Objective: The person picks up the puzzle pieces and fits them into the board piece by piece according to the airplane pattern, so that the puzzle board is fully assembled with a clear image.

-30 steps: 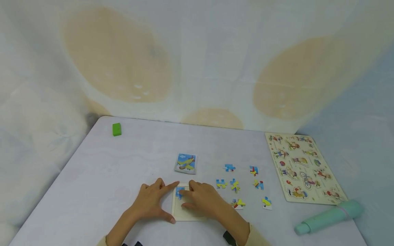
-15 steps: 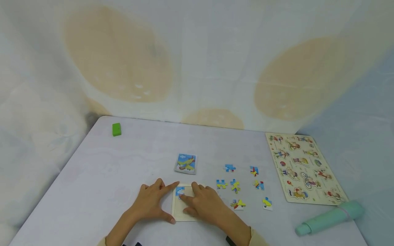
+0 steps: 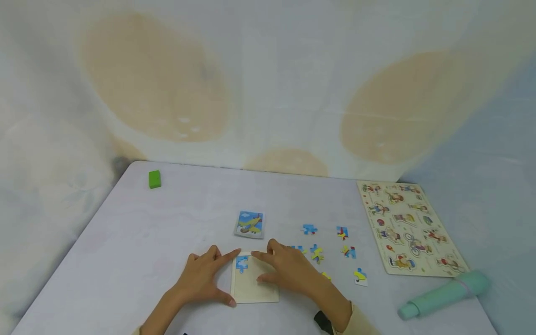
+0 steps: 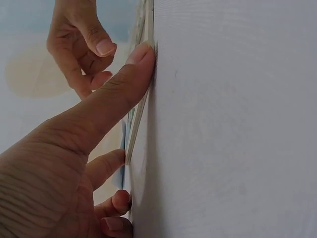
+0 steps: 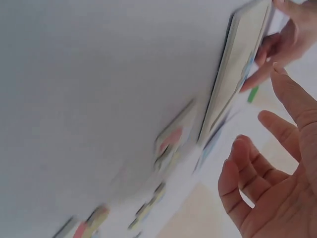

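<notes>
A small pale wooden puzzle tray [image 3: 256,287] lies flat in front of the person. One blue sky jigsaw piece [image 3: 241,264] sits in its upper left corner. The left hand [image 3: 200,278] braces the tray's left edge, index finger at the far corner and thumb at the near one; in the left wrist view its thumb [image 4: 141,54] presses along the rim. Over the tray's right half hovers the right hand [image 3: 290,269], thumb and index finger apart with nothing between them. In the right wrist view that hand's fingers [image 5: 285,131] are loosely bent beside the tray [image 5: 241,49].
Several loose jigsaw pieces [image 3: 317,254] lie to the right, some partly behind the right hand. A plane picture [image 3: 249,224] lies beyond the tray. Farther out are a green block [image 3: 154,179], a figure puzzle board [image 3: 408,228] and a mint-green roll [image 3: 444,295].
The right hand has lifted its fingertip off the blue piece and drawn back to the right, leaving the piece uncovered in the corner. The left hand keeps its place on the tray.
</notes>
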{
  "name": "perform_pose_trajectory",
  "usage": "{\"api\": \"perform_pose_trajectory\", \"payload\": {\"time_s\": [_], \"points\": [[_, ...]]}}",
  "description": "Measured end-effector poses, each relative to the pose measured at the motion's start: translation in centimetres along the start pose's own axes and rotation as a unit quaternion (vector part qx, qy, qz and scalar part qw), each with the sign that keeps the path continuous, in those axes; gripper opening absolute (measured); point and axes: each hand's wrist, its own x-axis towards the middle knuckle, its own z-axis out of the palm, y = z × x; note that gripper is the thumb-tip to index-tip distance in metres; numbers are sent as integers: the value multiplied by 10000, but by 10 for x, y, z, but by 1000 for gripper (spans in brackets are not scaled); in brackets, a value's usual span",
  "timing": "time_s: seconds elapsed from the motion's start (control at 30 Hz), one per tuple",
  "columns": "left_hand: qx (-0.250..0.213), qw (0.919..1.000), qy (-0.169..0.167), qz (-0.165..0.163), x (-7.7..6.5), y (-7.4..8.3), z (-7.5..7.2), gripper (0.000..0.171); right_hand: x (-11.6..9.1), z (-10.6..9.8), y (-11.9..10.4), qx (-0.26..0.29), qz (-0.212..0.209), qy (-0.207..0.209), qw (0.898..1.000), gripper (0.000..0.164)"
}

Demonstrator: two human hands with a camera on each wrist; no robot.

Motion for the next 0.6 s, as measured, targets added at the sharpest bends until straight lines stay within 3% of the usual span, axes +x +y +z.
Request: {"api": "perform_pose_trajectory", "payload": {"time_s": [0.2, 0.4, 0.6], "points": [[2, 10000, -5, -64, -1, -1, -1, 112, -4, -9, 23, 1119, 522, 78, 9923, 52], [-42, 9999, 15, -136, 0, -1, -1, 113, -6, -12, 48, 1489, 756, 357, 9853, 46], [-65, 9998, -5, -179, 0, -1, -2, 113, -7, -17, 75, 1865, 1321, 504, 9722, 42]]}}
